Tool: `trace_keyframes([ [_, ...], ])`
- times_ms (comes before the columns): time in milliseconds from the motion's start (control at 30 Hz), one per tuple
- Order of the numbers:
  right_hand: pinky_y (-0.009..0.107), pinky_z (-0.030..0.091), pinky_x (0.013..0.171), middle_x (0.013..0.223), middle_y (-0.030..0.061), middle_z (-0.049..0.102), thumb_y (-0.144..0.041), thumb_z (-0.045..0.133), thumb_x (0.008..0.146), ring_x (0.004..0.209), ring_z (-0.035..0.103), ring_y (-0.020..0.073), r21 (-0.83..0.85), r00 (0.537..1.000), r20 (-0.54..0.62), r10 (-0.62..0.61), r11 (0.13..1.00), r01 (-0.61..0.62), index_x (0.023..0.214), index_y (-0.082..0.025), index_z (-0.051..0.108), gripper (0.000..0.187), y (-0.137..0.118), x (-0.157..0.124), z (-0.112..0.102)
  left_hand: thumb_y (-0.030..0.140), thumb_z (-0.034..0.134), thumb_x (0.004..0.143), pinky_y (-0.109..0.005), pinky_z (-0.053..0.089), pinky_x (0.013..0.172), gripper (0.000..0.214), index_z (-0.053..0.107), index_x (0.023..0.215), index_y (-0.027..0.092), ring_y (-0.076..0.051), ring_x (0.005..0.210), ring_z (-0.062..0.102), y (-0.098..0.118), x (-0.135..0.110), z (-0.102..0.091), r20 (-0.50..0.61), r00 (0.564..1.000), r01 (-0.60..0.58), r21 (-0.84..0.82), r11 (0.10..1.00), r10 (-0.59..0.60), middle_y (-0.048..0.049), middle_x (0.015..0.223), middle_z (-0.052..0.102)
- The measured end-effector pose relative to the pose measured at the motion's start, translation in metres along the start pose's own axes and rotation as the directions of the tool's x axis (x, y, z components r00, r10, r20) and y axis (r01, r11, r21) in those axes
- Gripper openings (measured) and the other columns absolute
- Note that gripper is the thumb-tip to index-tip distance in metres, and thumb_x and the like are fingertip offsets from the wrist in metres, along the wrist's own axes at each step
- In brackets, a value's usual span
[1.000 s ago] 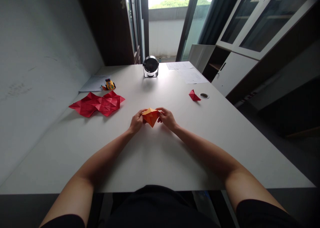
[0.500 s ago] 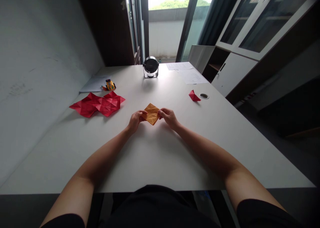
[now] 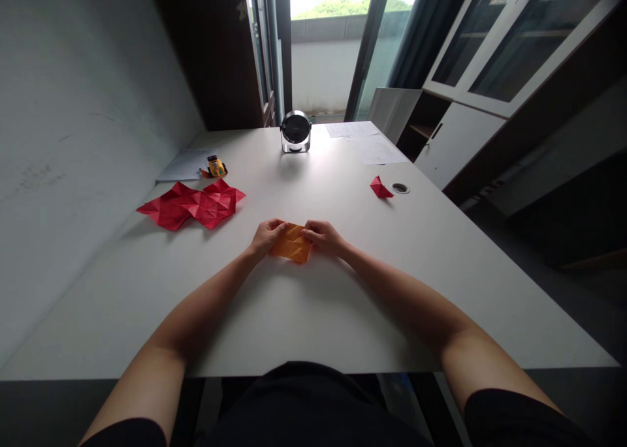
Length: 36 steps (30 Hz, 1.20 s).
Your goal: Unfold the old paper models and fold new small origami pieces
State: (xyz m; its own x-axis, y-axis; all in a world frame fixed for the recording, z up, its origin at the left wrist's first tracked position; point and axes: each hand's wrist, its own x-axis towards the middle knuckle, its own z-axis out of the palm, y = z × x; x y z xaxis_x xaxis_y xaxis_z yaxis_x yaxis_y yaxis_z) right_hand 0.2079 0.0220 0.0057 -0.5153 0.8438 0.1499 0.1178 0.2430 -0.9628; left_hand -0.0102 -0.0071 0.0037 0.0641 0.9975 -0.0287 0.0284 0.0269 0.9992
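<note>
A creased, folded piece of orange paper (image 3: 292, 244) is held between my two hands, over the middle of the white table. My left hand (image 3: 267, 235) pinches its upper left corner, thumb on top. At its upper right edge my right hand (image 3: 323, 235) grips it in the same way, thumb across the face. The fingers behind the paper are hidden. The paper's lower edge hangs toward me, slightly tilted.
Creased red paper sheets (image 3: 196, 204) lie at left, below a yellow toy vehicle (image 3: 216, 166). A small red folded paper (image 3: 381, 187) sits beside a cable hole (image 3: 400, 188). A round black device on a stand (image 3: 296, 130) and white papers (image 3: 375, 151) are farther back.
The orange paper has turned from a diamond to a roughly rectangular view and come slightly nearer to me. My hands have shifted to its upper corners.
</note>
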Motion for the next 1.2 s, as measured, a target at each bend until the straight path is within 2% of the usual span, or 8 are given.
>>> trace_keyframes([
  [100,0.021,0.039,0.056,0.066,-0.0053,0.056,-0.052,0.067,0.080,0.060,0.048,0.0106,-0.003,0.998,-0.066,-0.014,1.000,0.013,0.089,-0.020,0.059,0.034,-0.002,0.000,0.001,0.062,0.070,0.077,-0.027,0.052,0.066,0.049,0.068,0.087,0.014,-0.017,0.073,0.064,0.001,-0.003,0.004,-0.032,0.998,-0.048,0.077,0.996,0.050,-0.0054,0.082,0.071],
  [167,0.022,0.039,0.056,0.067,-0.0055,0.057,-0.052,0.067,0.081,0.060,0.049,0.0112,-0.008,0.998,-0.059,-0.005,1.000,0.005,0.098,-0.021,0.060,0.036,-0.003,0.000,0.001,0.061,0.067,0.080,-0.027,0.051,0.067,0.046,0.069,0.087,0.015,-0.017,0.075,0.063,0.004,-0.006,0.007,-0.042,0.995,-0.087,0.145,0.986,0.094,-0.0048,0.081,0.070],
  [333,0.023,0.037,0.057,0.069,-0.0024,0.057,-0.054,0.062,0.085,0.063,0.048,0.0116,-0.073,1.000,-0.029,0.003,0.997,-0.005,0.079,-0.018,0.063,0.036,-0.005,-0.002,0.003,0.055,0.055,0.090,-0.025,0.045,0.064,0.042,0.070,0.084,0.017,-0.016,0.073,0.059,0.014,-0.016,0.012,-0.012,0.974,-0.204,0.374,0.905,0.225,-0.0023,0.076,0.067],
  [500,0.023,0.038,0.060,0.071,-0.0020,0.060,-0.052,0.059,0.087,0.066,0.050,0.0124,-0.107,0.998,0.063,0.009,0.994,-0.002,0.083,-0.018,0.067,0.036,-0.007,-0.004,0.005,0.052,0.047,0.095,-0.025,0.034,0.059,0.043,0.069,0.079,0.019,-0.013,0.062,0.049,0.017,-0.021,0.013,0.013,0.954,-0.247,0.597,0.763,0.299,0.0004,0.064,0.059],
  [633,0.023,0.039,0.061,0.073,-0.0018,0.063,-0.051,0.058,0.087,0.068,0.052,0.0131,-0.159,0.998,0.058,0.008,0.987,0.001,0.083,-0.018,0.069,0.035,-0.007,-0.004,0.005,0.051,0.047,0.095,-0.026,0.030,0.060,0.043,0.066,0.073,0.020,-0.012,0.058,0.042,0.018,-0.022,0.016,0.048,0.944,-0.272,0.673,0.687,0.327,0.0013,0.060,0.054],
  [733,0.023,0.037,0.059,0.069,-0.0028,0.061,-0.050,0.058,0.087,0.065,0.051,0.0121,-0.163,0.999,0.039,0.000,0.987,0.006,0.079,-0.018,0.066,0.034,-0.007,-0.003,0.006,0.052,0.046,0.095,-0.027,0.030,0.059,0.044,0.061,0.069,0.020,-0.013,0.058,0.041,0.019,-0.022,0.016,0.013,0.948,-0.247,0.664,0.706,0.319,0.0015,0.059,0.051],
  [933,0.024,0.039,0.058,0.062,-0.0025,0.060,-0.051,0.056,0.090,0.058,0.051,0.0116,-0.044,1.000,-0.030,0.009,0.999,-0.011,0.074,-0.019,0.060,0.036,-0.009,-0.001,0.005,0.054,0.045,0.095,-0.026,0.031,0.057,0.044,0.050,0.067,0.021,-0.014,0.060,0.043,0.018,-0.012,0.003,-0.228,0.921,-0.154,0.533,0.832,0.316,0.0016,0.059,0.047],
  [1200,0.029,0.046,0.063,0.067,0.0013,0.063,-0.055,0.062,0.090,0.063,0.057,0.0141,0.167,0.995,-0.084,-0.055,0.983,0.069,0.078,-0.019,0.061,0.038,-0.007,0.003,0.001,0.052,0.051,0.095,-0.024,0.034,0.057,0.042,0.053,0.068,0.020,-0.013,0.060,0.044,0.006,-0.003,-0.005,-0.278,0.895,-0.205,0.438,0.875,0.349,0.0016,0.061,0.049],
])
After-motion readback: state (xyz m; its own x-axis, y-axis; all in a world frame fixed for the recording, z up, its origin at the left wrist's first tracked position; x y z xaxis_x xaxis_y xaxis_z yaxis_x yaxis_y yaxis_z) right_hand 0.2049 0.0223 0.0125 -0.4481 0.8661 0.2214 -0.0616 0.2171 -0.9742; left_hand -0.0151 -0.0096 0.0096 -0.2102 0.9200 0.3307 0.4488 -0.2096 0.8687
